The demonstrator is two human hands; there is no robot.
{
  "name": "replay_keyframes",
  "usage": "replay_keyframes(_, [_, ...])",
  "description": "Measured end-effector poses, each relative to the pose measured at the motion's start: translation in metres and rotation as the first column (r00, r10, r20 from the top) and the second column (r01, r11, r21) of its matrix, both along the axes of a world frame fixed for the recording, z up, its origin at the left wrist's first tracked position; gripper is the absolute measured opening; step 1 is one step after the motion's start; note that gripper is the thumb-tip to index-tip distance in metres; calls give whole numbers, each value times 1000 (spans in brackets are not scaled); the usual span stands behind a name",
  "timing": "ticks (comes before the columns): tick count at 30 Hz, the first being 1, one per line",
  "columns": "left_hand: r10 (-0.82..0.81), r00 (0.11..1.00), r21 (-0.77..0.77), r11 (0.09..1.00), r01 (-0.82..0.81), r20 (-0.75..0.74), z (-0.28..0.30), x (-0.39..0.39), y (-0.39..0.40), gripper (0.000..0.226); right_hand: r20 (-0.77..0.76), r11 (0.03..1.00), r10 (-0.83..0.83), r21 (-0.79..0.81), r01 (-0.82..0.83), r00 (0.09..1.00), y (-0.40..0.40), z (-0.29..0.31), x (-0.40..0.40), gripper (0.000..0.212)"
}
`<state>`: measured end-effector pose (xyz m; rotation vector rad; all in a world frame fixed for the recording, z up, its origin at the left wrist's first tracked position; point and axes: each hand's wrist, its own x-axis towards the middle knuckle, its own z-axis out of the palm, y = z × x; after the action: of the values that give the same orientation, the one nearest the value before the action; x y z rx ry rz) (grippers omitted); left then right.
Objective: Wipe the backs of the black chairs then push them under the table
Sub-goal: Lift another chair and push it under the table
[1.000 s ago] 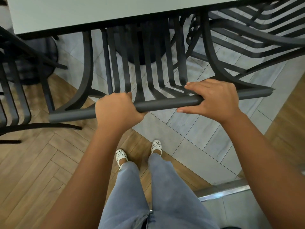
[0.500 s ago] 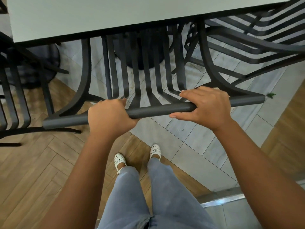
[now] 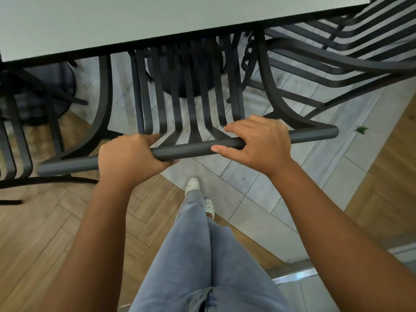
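Both hands are wrapped on the top rail [image 3: 191,151] of the black chair [image 3: 193,113]. I see the left hand [image 3: 132,157] curled tight round the rail, fingers hidden on the far side. The right hand [image 3: 258,144] grips looser, fingers draped over the top, thumb laid along the near side. The chair's slats run forward and its seat sits under the edge of the pale table [image 3: 157,21]. Another black chair [image 3: 337,61] stands to the right, a third [image 3: 13,136] at the left. Below me: jeans [image 3: 202,255], white shoes [image 3: 192,184], wood and tile floor [image 3: 247,190].
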<state>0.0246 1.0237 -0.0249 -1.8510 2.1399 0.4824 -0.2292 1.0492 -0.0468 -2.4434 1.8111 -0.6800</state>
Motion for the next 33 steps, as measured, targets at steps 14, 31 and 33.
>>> replay_keyframes(14, [-93,980,475,864,167,-176,19,-50,-31,115,57,991,-109,89,104,992,-2,5,3,32])
replay_keyframes(31, [-245,798,409,754,514,-551,-6,-260,-94,77,-92,569,-565,676,468,820,-28,25,-124,42])
replay_keyframes(33, [-254,789,411,742,530,-559,-11,-287,-89,73,-111,524,-609,687,503,786,-22,17,-151,44])
